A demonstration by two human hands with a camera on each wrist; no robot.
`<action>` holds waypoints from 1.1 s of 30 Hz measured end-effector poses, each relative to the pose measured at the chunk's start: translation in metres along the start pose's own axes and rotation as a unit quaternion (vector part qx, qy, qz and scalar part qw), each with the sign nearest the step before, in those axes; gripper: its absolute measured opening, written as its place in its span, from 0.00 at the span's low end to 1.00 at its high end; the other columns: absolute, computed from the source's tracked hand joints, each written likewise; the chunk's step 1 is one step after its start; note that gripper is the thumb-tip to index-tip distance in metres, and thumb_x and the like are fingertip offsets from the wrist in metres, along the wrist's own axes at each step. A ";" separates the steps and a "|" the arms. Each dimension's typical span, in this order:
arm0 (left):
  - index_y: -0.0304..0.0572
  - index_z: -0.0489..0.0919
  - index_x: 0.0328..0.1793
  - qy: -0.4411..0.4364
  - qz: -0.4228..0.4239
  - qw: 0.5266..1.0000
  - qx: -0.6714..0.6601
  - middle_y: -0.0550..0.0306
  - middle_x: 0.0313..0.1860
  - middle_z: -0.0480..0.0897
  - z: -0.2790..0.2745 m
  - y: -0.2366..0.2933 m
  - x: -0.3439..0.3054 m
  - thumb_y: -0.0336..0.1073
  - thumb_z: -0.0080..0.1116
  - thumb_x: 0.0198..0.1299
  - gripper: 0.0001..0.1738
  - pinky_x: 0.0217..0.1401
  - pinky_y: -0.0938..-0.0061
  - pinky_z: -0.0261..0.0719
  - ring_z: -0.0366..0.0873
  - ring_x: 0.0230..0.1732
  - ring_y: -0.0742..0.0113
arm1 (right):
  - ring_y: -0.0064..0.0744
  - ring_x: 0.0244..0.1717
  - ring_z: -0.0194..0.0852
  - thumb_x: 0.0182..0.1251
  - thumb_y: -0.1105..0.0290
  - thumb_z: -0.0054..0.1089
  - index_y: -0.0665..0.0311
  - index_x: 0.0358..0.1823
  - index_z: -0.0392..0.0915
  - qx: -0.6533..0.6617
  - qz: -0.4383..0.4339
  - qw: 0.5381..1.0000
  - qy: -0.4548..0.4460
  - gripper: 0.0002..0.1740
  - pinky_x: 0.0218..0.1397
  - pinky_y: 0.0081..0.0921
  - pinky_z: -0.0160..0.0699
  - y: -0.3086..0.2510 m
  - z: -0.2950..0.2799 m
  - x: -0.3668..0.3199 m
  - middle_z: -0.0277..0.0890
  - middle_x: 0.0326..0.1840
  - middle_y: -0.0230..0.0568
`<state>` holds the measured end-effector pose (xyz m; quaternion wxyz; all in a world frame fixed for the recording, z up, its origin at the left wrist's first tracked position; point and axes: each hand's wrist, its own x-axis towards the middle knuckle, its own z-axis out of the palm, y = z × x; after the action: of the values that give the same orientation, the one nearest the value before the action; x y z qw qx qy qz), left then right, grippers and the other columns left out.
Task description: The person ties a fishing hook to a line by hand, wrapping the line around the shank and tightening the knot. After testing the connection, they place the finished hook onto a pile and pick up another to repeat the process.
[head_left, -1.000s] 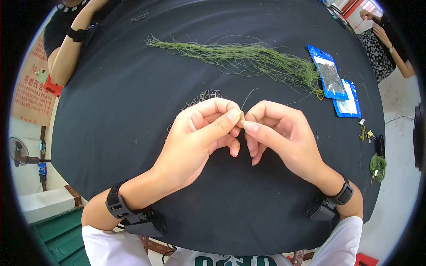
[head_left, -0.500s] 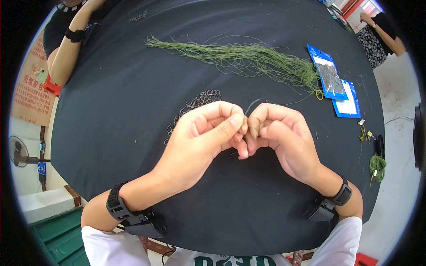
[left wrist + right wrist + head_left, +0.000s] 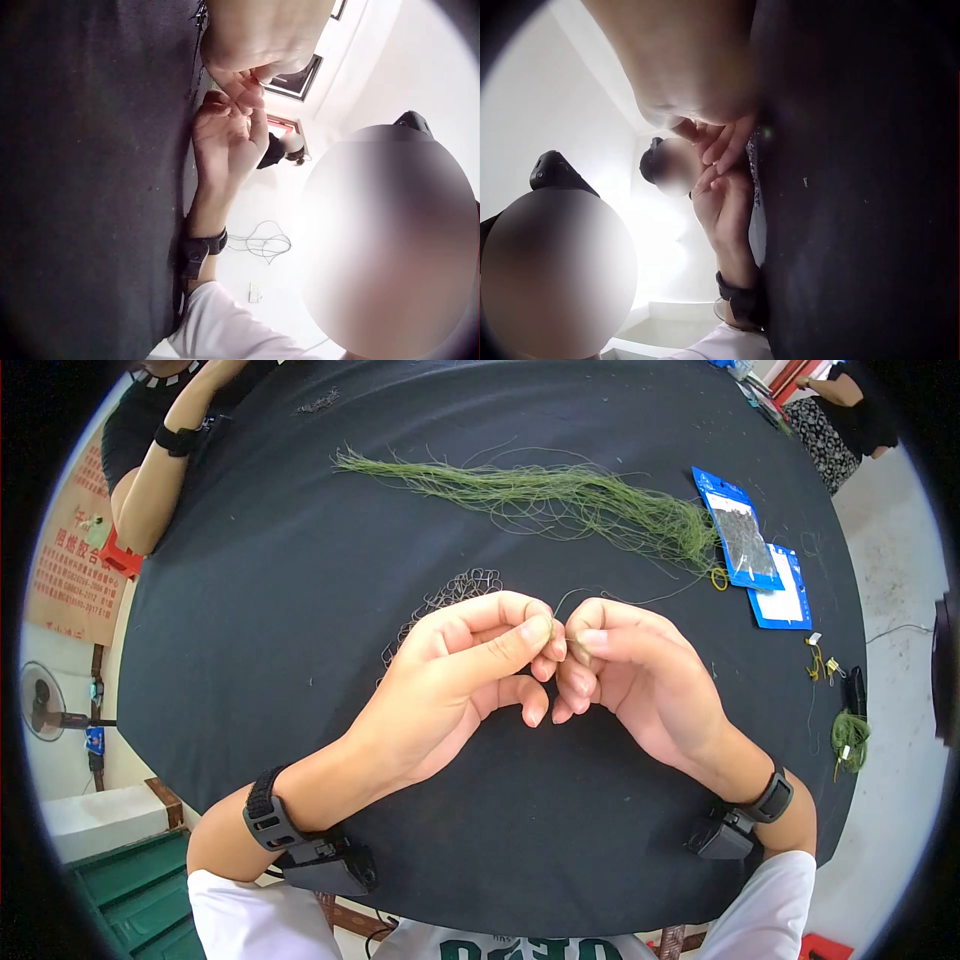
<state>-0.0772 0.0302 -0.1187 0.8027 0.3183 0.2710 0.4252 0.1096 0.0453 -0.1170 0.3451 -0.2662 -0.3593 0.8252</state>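
In the head view my left hand (image 3: 455, 660) and right hand (image 3: 655, 675) meet over the middle of the black-covered table, fingertips almost together. Thumb and forefinger of each hand pinch a thin green thread (image 3: 563, 600), which arches up behind the fingertips. A short stretch of it spans the small gap between them. Whatever else lies within the pinches is hidden by the fingers. Behind my left hand spreads a heap of small bent metal hooks (image 3: 465, 588), partly covered by it. Both wrist views show the right hand (image 3: 225, 150) and left hand (image 3: 727, 206) facing each other.
A long bundle of green threads (image 3: 550, 495) lies across the far side of the table. Two blue packets (image 3: 740, 530) overlap at its right end. Yellow tagged bits (image 3: 820, 660) and a green coil (image 3: 850, 740) lie near the right edge. Another person's arm (image 3: 155, 485) is at upper left.
My fingertips came together, then drew slightly apart with the thread between them. The right thumb has straightened over its forefinger. At upper right, the person in black has shifted.
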 end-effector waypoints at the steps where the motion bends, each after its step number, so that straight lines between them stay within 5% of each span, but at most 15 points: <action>1: 0.37 0.76 0.41 -0.004 0.002 1.000 0.001 0.61 0.33 0.77 -0.001 -0.001 0.000 0.36 0.51 0.67 0.09 0.34 0.80 0.74 0.76 0.34 0.73 | 0.21 0.29 0.73 0.67 0.68 0.49 0.66 0.35 0.73 0.013 0.003 1.000 0.000 0.09 0.40 0.24 0.78 0.000 0.000 0.000 0.73 0.27 0.33; 7: 0.39 0.75 0.42 -0.004 0.022 1.000 0.022 0.62 0.35 0.75 -0.002 -0.002 0.002 0.37 0.51 0.67 0.09 0.30 0.81 0.74 0.73 0.35 0.77 | 0.19 0.28 0.72 0.68 0.68 0.50 0.67 0.35 0.74 0.022 -0.007 1.000 -0.004 0.10 0.36 0.22 0.79 0.002 0.000 0.000 0.73 0.27 0.33; 13: 0.40 0.76 0.42 0.018 0.019 0.999 0.024 0.62 0.36 0.76 -0.001 0.002 0.001 0.37 0.51 0.66 0.08 0.29 0.81 0.75 0.73 0.37 0.78 | 0.16 0.30 0.73 0.67 0.68 0.55 0.68 0.39 0.75 -0.155 -0.046 0.986 0.034 0.09 0.32 0.18 0.78 -0.003 0.002 -0.002 0.75 0.30 0.32; 23: 0.38 0.72 0.44 -0.038 0.037 0.997 0.061 0.61 0.35 0.72 -0.001 0.001 0.003 0.36 0.51 0.66 0.09 0.19 0.85 0.74 0.69 0.32 0.80 | 0.17 0.24 0.68 0.67 0.65 0.51 0.64 0.35 0.74 0.030 0.033 0.999 -0.010 0.10 0.29 0.18 0.76 -0.006 -0.002 -0.001 0.68 0.23 0.28; 26: 0.37 0.72 0.44 -0.026 0.045 0.994 0.093 0.61 0.34 0.72 0.001 0.001 0.003 0.36 0.51 0.66 0.10 0.20 0.84 0.76 0.69 0.31 0.80 | 0.15 0.25 0.68 0.66 0.67 0.54 0.66 0.34 0.74 -0.021 0.012 1.000 -0.002 0.08 0.28 0.16 0.75 -0.009 0.000 -0.003 0.69 0.23 0.29; 28: 0.36 0.72 0.44 -0.015 0.056 0.991 0.117 0.61 0.33 0.72 -0.001 0.002 0.003 0.36 0.52 0.65 0.10 0.19 0.84 0.76 0.69 0.31 0.80 | 0.14 0.25 0.68 0.64 0.69 0.55 0.66 0.33 0.74 -0.178 -0.045 0.983 0.006 0.07 0.27 0.16 0.74 -0.012 0.003 -0.004 0.70 0.24 0.28; 33: 0.35 0.72 0.44 -0.010 0.069 0.984 0.164 0.61 0.33 0.72 0.002 0.000 0.002 0.34 0.52 0.65 0.09 0.19 0.84 0.77 0.70 0.31 0.80 | 0.16 0.27 0.71 0.63 0.76 0.52 0.71 0.31 0.71 -0.468 -0.087 0.878 0.048 0.05 0.29 0.15 0.76 -0.017 0.011 -0.009 0.71 0.28 0.33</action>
<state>-0.0749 0.0314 -0.1173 0.7110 0.4684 0.3063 0.4257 0.1136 0.0423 -0.0953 0.2675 -0.4040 -0.7080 0.5139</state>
